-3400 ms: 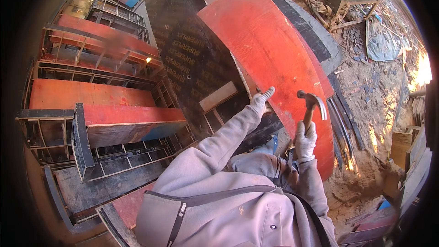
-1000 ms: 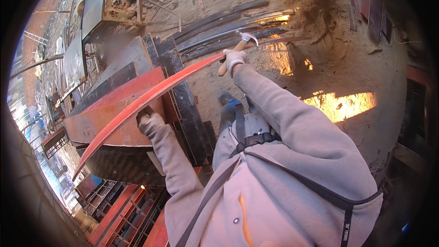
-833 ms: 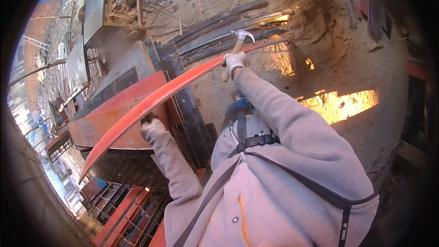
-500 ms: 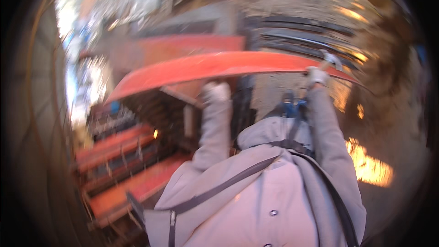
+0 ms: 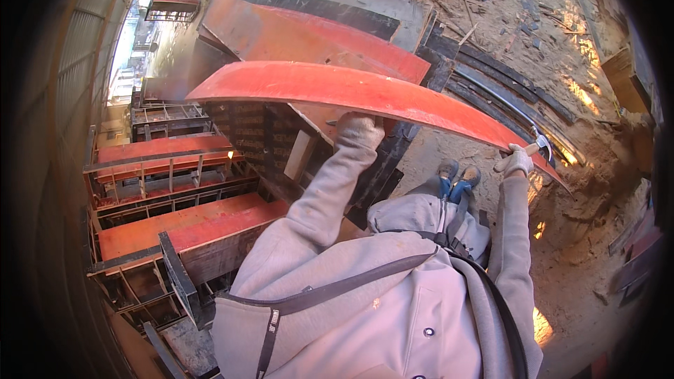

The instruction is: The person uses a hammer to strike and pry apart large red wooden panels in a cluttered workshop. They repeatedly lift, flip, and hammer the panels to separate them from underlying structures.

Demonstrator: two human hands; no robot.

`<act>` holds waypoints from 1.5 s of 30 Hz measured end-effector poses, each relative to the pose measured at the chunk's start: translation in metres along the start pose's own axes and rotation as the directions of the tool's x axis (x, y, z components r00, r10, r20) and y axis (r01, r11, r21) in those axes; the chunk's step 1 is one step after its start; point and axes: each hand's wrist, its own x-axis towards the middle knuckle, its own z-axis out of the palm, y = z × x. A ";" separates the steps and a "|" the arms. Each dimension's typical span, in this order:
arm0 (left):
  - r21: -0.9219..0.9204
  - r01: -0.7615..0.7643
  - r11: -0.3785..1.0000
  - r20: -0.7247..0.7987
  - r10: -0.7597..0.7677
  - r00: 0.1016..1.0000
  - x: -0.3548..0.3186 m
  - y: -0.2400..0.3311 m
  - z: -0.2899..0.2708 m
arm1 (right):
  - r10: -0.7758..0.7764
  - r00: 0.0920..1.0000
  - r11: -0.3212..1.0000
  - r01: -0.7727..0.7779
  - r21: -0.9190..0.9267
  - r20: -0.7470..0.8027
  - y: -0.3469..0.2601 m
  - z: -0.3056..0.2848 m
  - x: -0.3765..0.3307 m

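Note:
A long red-faced board (image 5: 337,86), bowed in the fisheye picture, stretches in front of me from the left to the lower right. My left hand (image 5: 359,130), in a pale glove, is closed at its near edge around the middle, with the fingers partly hidden. Toward the right end, my gloved right hand (image 5: 518,160) is closed around a claw hammer (image 5: 541,143) and touches the board's edge too. The hammer's metal head sticks out past the fingers, over the board. Both arms reach forward.
Beyond the held board lie more red and black panels (image 5: 309,35). Red-topped framed forms (image 5: 189,221) stand at the left, beside a corrugated wall (image 5: 74,63). Dark bars (image 5: 505,91) lie on the sandy ground, with scraps (image 5: 533,28) farther off.
My view has turned and the motion blur has cleared. Both hands and the board sit farther right in view, and the board's right end appears lower. Each hand keeps its grip.

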 end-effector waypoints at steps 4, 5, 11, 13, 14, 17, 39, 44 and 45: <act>-0.169 0.265 0.949 -0.095 -0.284 0.954 -0.026 0.033 0.038 | -0.018 1.000 1.000 0.018 -0.025 0.016 -0.006 0.004 0.006; -0.163 0.248 0.955 -0.036 -0.257 0.966 -0.027 0.033 0.026 | -0.022 1.000 0.998 0.022 -0.054 0.007 -0.014 0.007 0.000; 0.132 0.190 0.973 0.222 -0.216 0.951 -0.015 0.035 0.004 | -0.051 0.992 0.998 0.055 -0.035 0.112 -0.006 0.012 -0.015; 0.153 0.060 0.986 0.541 -0.134 0.830 -0.041 0.041 0.033 | -0.109 0.981 0.993 0.114 -0.017 0.161 -0.006 0.011 0.005; 0.060 0.163 0.985 0.641 -0.163 0.750 -0.046 0.044 0.024 | -0.153 0.977 0.988 0.156 -0.009 0.146 -0.014 0.008 0.023; 0.058 0.461 0.886 0.346 -0.450 0.823 -0.068 -0.074 0.019 | -0.069 0.996 0.997 0.072 -0.041 0.064 -0.021 0.023 -0.022; -0.736 -0.435 0.519 -0.607 -0.223 0.762 0.038 -0.389 -0.241 | -0.047 0.917 0.999 0.042 0.022 0.397 -0.009 -0.066 -0.033; -0.633 -0.348 0.691 -0.723 -0.366 0.586 -0.058 -0.373 -0.297 | 0.063 0.917 0.988 -0.003 -0.152 0.393 -0.044 -0.110 -0.050; -0.625 -0.310 0.717 -0.734 -0.404 0.545 -0.078 -0.360 -0.298 | 0.092 0.912 0.986 -0.027 -0.165 0.400 -0.048 -0.132 -0.048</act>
